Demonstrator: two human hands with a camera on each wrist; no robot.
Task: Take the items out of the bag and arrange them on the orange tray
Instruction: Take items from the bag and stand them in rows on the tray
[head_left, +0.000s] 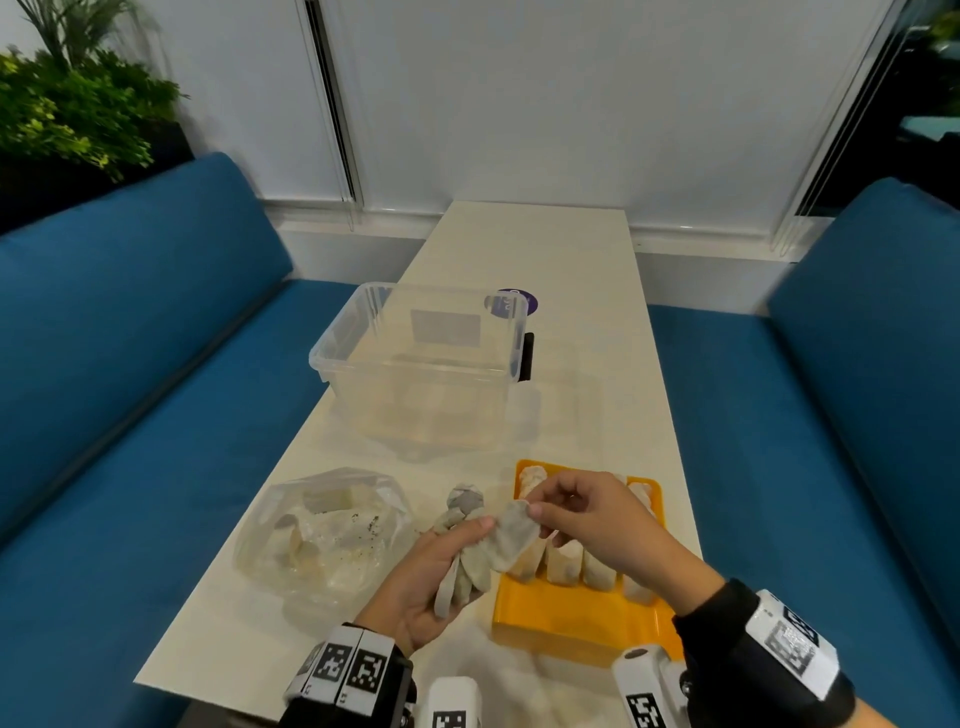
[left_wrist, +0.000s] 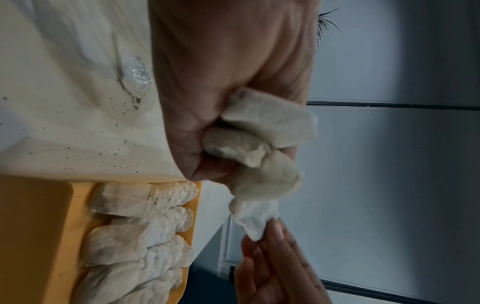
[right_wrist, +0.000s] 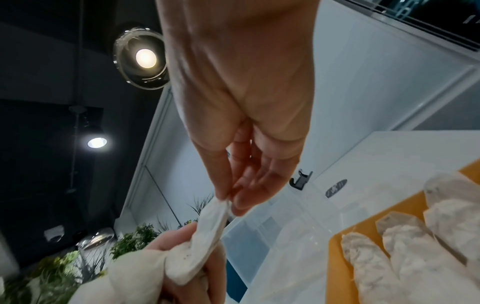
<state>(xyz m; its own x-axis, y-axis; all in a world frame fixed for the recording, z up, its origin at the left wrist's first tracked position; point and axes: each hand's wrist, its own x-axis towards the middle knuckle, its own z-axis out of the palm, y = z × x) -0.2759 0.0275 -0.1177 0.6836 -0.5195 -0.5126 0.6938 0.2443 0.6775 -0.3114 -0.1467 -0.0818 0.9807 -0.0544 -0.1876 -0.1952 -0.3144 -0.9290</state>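
Note:
My left hand (head_left: 421, 582) grips a bunch of off-white paper sachets (head_left: 470, 564) above the table, just left of the orange tray (head_left: 561, 621). My right hand (head_left: 540, 512) pinches the top end of one sachet (head_left: 511, 535) in that bunch between thumb and forefinger. The left wrist view shows the bunch (left_wrist: 259, 144) squeezed in my fist and the right fingers (left_wrist: 272, 257) on its lowest sachet. In the right wrist view the pinched sachet (right_wrist: 205, 236) stretches down to my left hand (right_wrist: 176, 242). Several sachets (head_left: 563, 564) lie side by side on the tray. The crumpled clear bag (head_left: 322, 530) holds more.
An empty clear plastic bin (head_left: 415, 364) stands behind the bag and tray. A purple round sticker (head_left: 511, 303) and a small black object (head_left: 528, 356) sit beyond it. Blue sofas (head_left: 130, 338) flank the narrow white table (head_left: 571, 249).

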